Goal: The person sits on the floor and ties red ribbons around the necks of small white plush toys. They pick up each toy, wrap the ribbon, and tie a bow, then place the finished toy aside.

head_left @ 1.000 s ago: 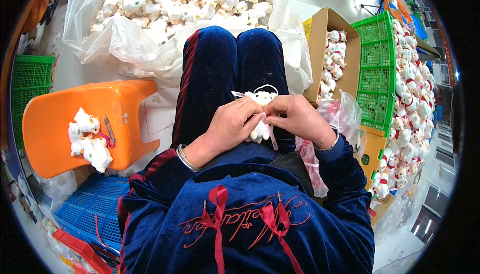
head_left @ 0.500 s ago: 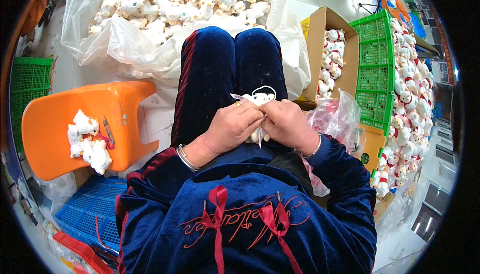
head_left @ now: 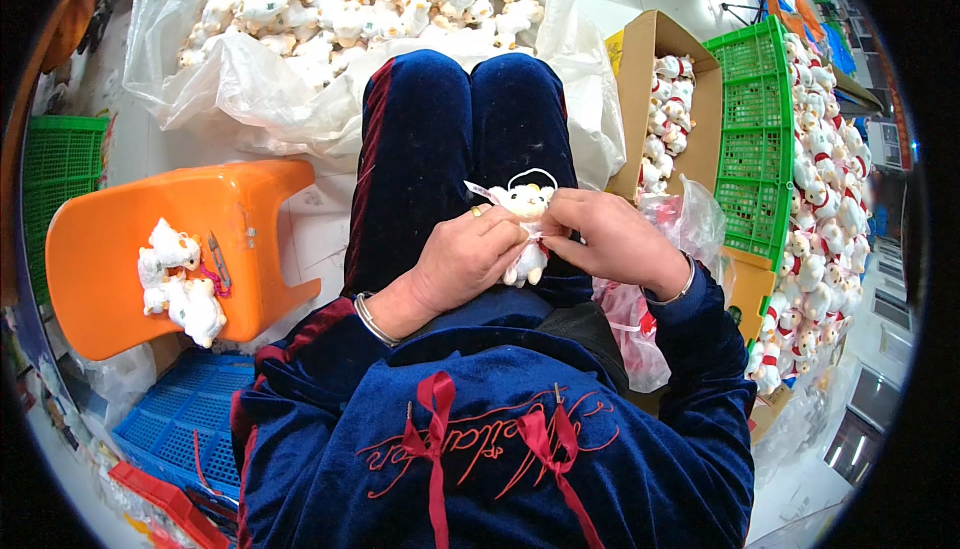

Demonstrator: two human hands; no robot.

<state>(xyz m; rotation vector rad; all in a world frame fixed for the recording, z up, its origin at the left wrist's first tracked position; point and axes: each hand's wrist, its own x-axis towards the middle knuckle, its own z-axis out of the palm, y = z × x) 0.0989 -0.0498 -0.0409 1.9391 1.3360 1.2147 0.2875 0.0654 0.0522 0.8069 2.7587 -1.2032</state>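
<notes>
A small white plush animal (head_left: 527, 204) with dark eyes, a white cord loop on its head and a paper tag (head_left: 481, 191) rests upright in my lap. My left hand (head_left: 470, 254) is closed around its side, fingertips at the chest. At the neck, the fingers of my right hand (head_left: 610, 234) are pinched together; a bit of red shows beside them, but what they grip is too small to make out. On the orange plastic stool (head_left: 90, 269) to my left lie a few white plush animals (head_left: 185, 299), a pair of thread snips (head_left: 219, 259) and some magenta cord (head_left: 212, 282).
A clear plastic sheet (head_left: 260, 99) full of white plush toys (head_left: 360, 9) spreads ahead. To the right stand a cardboard box (head_left: 700, 119) of toys, a green crate (head_left: 750, 139) and a heap of red-collared toys (head_left: 820, 199). A blue crate (head_left: 180, 414) sits at lower left.
My right hand has moved a little right, away from my left hand. The plush animal's face and body now show between the hands; before, they were mostly covered.
</notes>
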